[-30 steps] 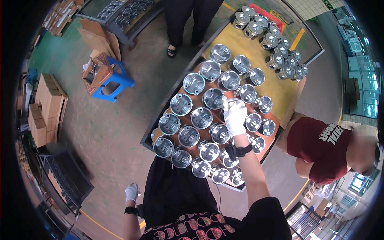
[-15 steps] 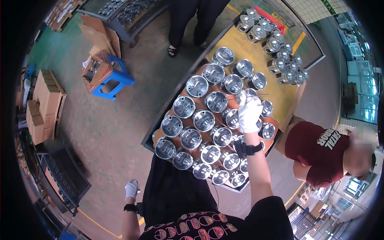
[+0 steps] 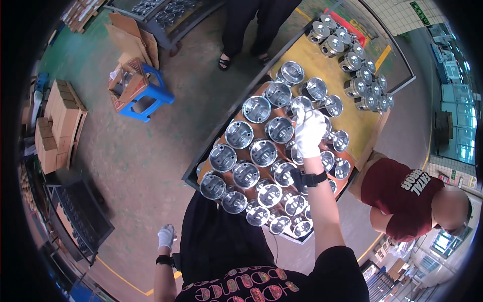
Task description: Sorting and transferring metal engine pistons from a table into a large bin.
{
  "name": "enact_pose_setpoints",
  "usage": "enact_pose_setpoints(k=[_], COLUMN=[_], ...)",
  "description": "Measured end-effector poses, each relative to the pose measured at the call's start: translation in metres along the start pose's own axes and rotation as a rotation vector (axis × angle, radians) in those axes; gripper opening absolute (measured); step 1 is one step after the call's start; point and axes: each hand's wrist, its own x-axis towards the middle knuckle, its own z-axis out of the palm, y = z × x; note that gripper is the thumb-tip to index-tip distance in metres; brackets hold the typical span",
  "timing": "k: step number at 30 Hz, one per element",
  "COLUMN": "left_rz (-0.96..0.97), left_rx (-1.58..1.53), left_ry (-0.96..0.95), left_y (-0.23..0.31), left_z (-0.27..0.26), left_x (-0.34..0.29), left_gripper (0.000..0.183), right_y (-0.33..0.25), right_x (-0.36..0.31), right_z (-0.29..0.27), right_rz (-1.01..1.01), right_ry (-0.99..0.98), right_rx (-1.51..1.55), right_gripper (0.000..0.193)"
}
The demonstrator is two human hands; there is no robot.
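Note:
Many shiny metal pistons (image 3: pixel 264 152) stand crown up in rows on a brown sheet (image 3: pixel 250 186) over the cart. My right hand (image 3: pixel 310 132), in a white glove, is over the upper middle of these rows. Its fingers are closed around a thin metal rod (image 3: pixel 321 107), which sticks out to the right above the pistons. One piston (image 3: pixel 298 105) sits partly hidden just behind the fingers. My left hand (image 3: pixel 166 237), gloved in white too, hangs low at my left side, away from the cart. Its fingers are curled, and what they hold, if anything, cannot be made out.
More pistons (image 3: pixel 355 86) stand on the yellow board (image 3: pixel 329 65) at the far end. A blue stool (image 3: pixel 153 95) bears an open carton. Cartons (image 3: pixel 60 123) are stacked at left. One person (image 3: pixel 402 196) is at the right, another person's legs (image 3: pixel 256 27) beyond the cart.
My right hand has shifted slightly left across the pistons with the rod, relative to the cart. The whole view has moved a little. My left hand stays low at my side.

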Motion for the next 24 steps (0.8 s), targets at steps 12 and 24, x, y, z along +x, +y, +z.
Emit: enact_pose_setpoints(k=[12,24], left_rz=[-0.024,-0.004], left_rx=[-0.078,-0.013], left_ry=[0.017,0.012], left_y=[-0.006,0.012], left_z=[0.000,0.002], left_x=[0.001,-0.005], left_gripper=[0.028,0.028], right_y=[-0.027,-0.046], right_x=[0.018,-0.010], right_z=[-0.017,0.050], right_rz=[-0.041,-0.233], right_ry=[0.034,-0.198], right_rx=[0.020,-0.180], right_gripper=[0.040,0.038])
